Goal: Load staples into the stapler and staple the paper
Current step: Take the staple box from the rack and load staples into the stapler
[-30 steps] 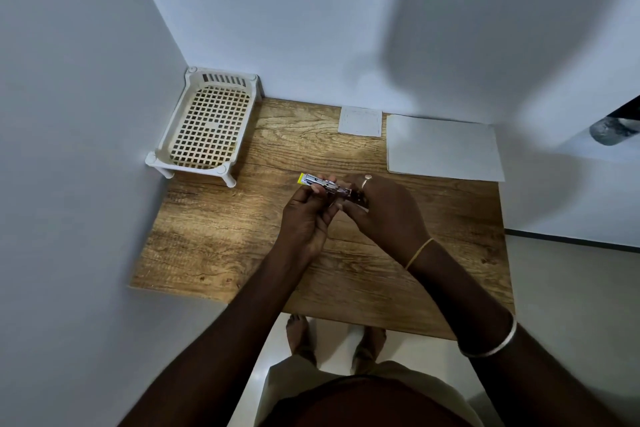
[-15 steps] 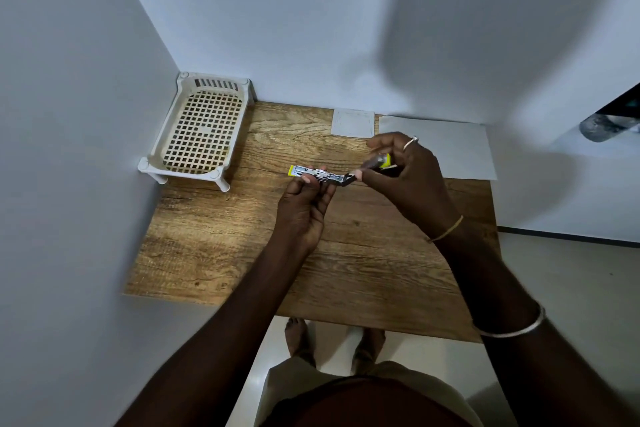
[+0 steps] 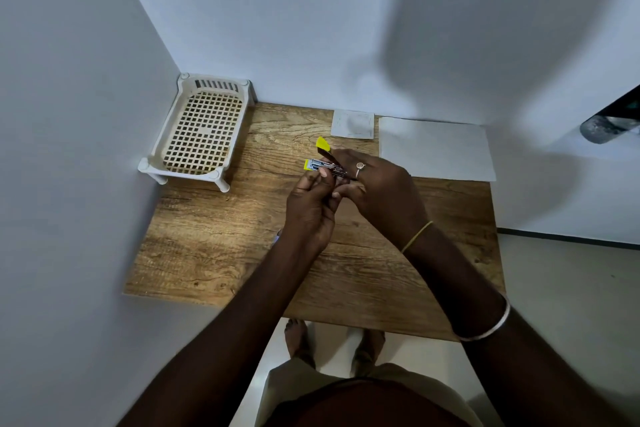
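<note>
Item 1. Person, standing at the near edge of the table; bare feet (image 3: 298, 340) on a pale floor, seen below the tabletop edge.

Item 2. Silver bangle (image 3: 486, 326) on the right forearm; thin yellow thread band (image 3: 417, 236) at the right wrist.

Item 3. Left hand (image 3: 311, 215), raised above the middle of the table, palm turned inward. Its fingers were curled up round the lower body of the stapler and its fingertips pressed on the metal channel.

Item 4. Right hand (image 3: 384, 191), just beside the left and touching it at the fingers. It bore a ring (image 3: 360, 166), and its fingers were curled about the stapler's rear and its lifted upper arm.

Item 5. Stapler (image 3: 325, 166), small, metal with yellow ends, held by both hands in the air over the table. It stood open: the yellow tip of the upper arm was tilted up and away, and the lower channel pointed left. Whether the channel held staples could not be told.

Item 6. Table (image 3: 207, 253), wood-grain top, set into a corner of pale walls.

Item 7. Basket (image 3: 202, 132), cream plastic, lattice floor, short legs, at the far left corner against the left wall.

Item 8. Small white square (image 3: 352, 124), flat at the far edge; its kind could not be told.

Item 9. Paper (image 3: 436, 149), one white sheet, flat at the far right, just beside the square and apart from the hands.

Item 10. Dark object (image 3: 609, 121) at the right frame edge, blurred.
</note>
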### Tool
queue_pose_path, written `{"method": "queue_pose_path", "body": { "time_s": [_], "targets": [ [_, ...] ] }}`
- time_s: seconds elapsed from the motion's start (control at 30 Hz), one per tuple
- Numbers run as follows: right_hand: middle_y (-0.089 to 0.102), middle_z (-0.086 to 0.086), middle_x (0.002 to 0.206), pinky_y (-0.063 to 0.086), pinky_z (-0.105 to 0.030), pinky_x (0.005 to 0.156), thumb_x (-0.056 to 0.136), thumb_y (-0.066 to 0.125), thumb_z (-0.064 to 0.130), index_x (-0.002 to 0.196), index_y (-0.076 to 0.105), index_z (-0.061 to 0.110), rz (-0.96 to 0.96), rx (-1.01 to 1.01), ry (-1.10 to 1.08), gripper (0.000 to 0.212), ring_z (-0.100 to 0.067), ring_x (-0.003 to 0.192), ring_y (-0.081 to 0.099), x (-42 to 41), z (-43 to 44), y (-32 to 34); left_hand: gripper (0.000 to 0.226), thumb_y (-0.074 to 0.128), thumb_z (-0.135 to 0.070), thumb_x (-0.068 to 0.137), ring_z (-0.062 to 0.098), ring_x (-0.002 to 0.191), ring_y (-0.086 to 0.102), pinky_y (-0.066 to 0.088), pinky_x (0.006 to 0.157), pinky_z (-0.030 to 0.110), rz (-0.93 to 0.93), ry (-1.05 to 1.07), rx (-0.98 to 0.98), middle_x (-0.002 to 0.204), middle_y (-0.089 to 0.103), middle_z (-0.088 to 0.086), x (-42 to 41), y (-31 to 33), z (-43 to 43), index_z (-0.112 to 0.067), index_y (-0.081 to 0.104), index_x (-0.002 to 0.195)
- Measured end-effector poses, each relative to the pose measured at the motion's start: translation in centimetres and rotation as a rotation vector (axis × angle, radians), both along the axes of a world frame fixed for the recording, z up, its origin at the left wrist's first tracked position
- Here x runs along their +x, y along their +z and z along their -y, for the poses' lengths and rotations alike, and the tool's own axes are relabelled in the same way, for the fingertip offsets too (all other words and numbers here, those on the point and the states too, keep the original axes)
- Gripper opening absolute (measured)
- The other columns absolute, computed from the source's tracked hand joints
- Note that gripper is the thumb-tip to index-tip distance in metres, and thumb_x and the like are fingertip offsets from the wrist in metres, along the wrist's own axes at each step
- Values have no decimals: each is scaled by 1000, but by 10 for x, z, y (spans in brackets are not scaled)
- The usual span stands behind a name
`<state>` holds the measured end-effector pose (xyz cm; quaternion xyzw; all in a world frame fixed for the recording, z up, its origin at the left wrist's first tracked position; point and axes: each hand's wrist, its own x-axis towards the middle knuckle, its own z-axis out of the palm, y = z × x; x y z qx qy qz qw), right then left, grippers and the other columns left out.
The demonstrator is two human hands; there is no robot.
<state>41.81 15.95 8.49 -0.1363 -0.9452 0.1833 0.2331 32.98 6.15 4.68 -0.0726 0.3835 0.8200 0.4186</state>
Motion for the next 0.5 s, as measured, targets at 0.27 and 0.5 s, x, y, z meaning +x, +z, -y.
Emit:
{"method": "queue_pose_path", "body": {
  "time_s": [0.27,0.5],
  "targets": [
    [69,-3,125,57,-34,71,94,61,20,134,63,16,82,197,-50,40,-25,98,69,6,-5,-8,50,62,-47,91,24,90,70,58,92,38,-72,-146,-44,105,65,22,2,7,0,-3,68,115],
    [71,-8,113,55,-38,64,102,52,20,125,67,12,103,248,-5,29,-28,90,68,5,2,-15,36,82,-39,82,21,68,73,59,65,32,-105,-97,-285,74,71,8,-2,10,-7,-5,73,89]
  ]
}}
